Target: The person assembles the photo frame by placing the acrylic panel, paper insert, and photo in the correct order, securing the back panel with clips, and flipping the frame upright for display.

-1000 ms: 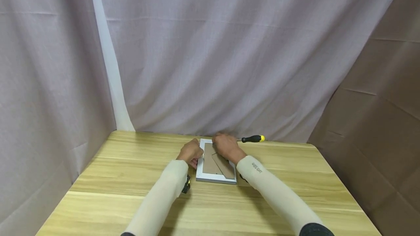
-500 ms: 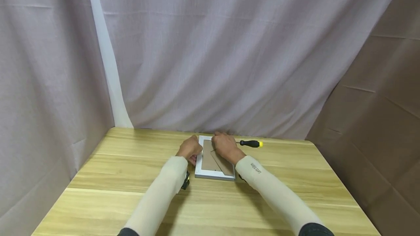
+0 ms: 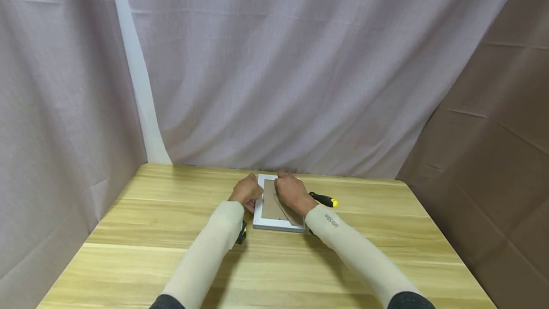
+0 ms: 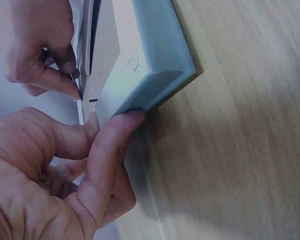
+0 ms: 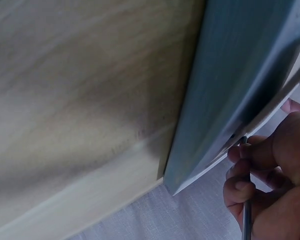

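A white picture frame (image 3: 274, 225) lies face down on the wooden table (image 3: 171, 213), its brown backing board up. My left hand (image 3: 246, 194) grips the frame's far left corner. In the left wrist view its thumb (image 4: 115, 145) presses the frame's (image 4: 155, 55) outer edge, with the other fingers curled behind. My right hand (image 3: 289, 190) rests on the far end of the backing and pinches the thin metal shaft (image 5: 246, 215) of a black and yellow screwdriver (image 3: 322, 200). The tip meets the frame's (image 5: 230, 75) back edge.
A pale curtain (image 3: 274, 85) hangs close behind the table's far edge. A brown panel (image 3: 484, 156) stands on the right. A small black and yellow item (image 3: 242, 235) sits under my left forearm. Bare wood lies on both sides of the frame and in front of it.
The screwdriver's handle has swung nearer, from the far edge toward my right wrist. Both hands stay at the frame's far end. The head view has tipped slightly.
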